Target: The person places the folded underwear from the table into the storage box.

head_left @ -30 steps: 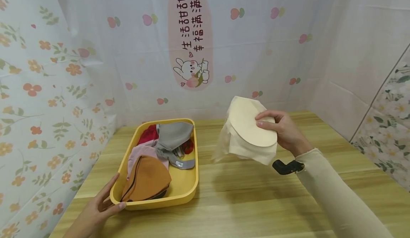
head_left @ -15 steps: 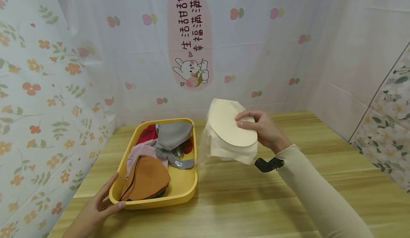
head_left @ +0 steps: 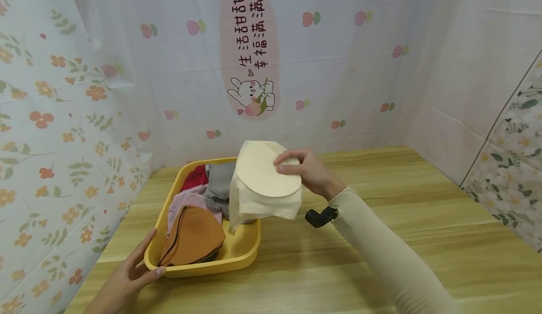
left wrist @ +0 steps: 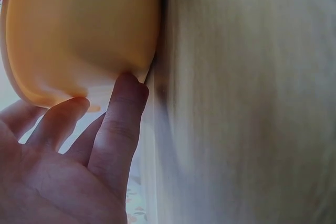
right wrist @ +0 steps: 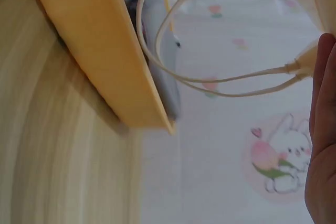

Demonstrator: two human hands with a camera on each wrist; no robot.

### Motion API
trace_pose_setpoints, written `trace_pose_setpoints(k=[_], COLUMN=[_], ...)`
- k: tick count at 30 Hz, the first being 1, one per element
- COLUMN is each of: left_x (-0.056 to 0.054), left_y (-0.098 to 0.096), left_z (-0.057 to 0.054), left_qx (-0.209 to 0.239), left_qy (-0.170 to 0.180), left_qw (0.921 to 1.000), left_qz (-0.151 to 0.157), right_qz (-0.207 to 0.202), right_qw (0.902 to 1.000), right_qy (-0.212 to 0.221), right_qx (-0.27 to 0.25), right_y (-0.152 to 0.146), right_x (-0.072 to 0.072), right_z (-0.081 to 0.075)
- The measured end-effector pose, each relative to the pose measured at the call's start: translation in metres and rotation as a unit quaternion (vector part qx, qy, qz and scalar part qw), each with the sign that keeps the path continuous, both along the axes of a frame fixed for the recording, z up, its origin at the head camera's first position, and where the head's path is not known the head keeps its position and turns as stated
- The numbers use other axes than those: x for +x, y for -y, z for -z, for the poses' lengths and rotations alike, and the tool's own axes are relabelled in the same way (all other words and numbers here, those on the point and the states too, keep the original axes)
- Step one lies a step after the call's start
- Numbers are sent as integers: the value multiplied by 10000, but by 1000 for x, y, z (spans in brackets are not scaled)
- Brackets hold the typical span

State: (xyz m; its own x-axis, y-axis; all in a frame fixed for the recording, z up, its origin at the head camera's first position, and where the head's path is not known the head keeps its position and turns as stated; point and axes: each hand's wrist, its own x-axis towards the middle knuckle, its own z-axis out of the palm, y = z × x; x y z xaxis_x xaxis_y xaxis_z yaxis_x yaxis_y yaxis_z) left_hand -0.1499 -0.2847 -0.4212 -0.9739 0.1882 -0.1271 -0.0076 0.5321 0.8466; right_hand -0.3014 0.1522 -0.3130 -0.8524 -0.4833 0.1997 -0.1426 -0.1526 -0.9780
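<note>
My right hand (head_left: 311,170) pinches a cream cloth bucket hat (head_left: 256,170) by its flat round top, thumb and fingertips on the crown. The hat hangs over the right side of a yellow tray (head_left: 237,263), its brim drooping. Thin cream cords (right wrist: 236,81) loop from it in the right wrist view. My left hand (head_left: 127,274) holds the tray's near left corner between thumb and fingers; its fingertips touch the outer wall in the left wrist view. Inside the tray lie an orange hat (head_left: 196,234), a grey cap (head_left: 221,182) partly hidden by the cream hat, and pink cloth (head_left: 189,199).
Red cloth (head_left: 195,178) lies in the tray's far left corner. The tray stands on a wood-grain table (head_left: 381,220) with a printed curtain (head_left: 182,69) behind and at both sides. A black wrist mount (head_left: 320,216) sticks out below my right sleeve.
My right hand has carried the cream hat leftward, from above the table to over the tray's right side, where it covers part of the grey cap. My left hand stays at the tray's corner.
</note>
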Motion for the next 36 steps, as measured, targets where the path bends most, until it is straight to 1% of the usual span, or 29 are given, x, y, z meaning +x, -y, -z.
trace_pose_setpoints(k=[3,6,11,18,21,25,28,33,36], left_x=[0,1,2,1,0,1,2,4,4], left_y=[0,-1,-3,-4,-5,-6,-7,-8,-7], left_z=[0,0,1,0,-1,-2,-1,-1,-2], left_qx=[4,41,121,104,73,145,146,61,31], left_qy=[2,0,14,91,52,-18,-60,-49,-84], left_qw=[10000,10000,9999,9999,9999,9999,9998,9998,9998], left_qz=[-35,-54,-68,-80,-76,-57,-86,-168,-167], right_qz=[-26,31,170,238,237,144,119,257,289], right_qw=[9998,9991,9960,9910,9893,9869,9817,9630,9544], right_qy=[47,79,227,267,280,246,23,-686,-1030], right_qx=[176,415,845,1289,1409,1588,1901,2593,2787], right_y=[17,33,53,65,67,70,74,82,86], right_x=[-5,-7,-9,-7,-7,-6,-4,-2,-3], right_z=[8,16,31,47,51,56,57,56,55])
